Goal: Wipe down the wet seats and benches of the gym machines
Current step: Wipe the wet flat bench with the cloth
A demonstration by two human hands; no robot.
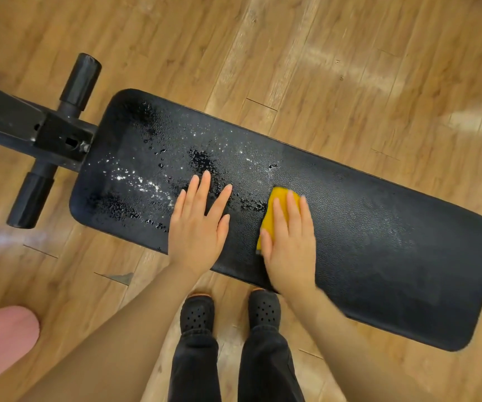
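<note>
At far left, 2 black cylindrical foam rollers (81, 79) project from a black steel frame (60, 134). The long black textured vinyl bench pad (379, 227) lies across wood-plank flooring (321, 53); water droplets (147, 181) cover its left portion, while the right portion appears matte. The left hand (199, 224) rests flat on the pad, fingers spread. Just beside it, the right hand (290, 242) presses a yellow rectangular sponge (277, 210) onto the pad with straight fingers.

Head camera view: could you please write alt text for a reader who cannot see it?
A right hand presses a yellow sponge flat on a black padded bench, whose left half is beaded with water. The left hand rests flat beside it, over a wooden floor.
</note>
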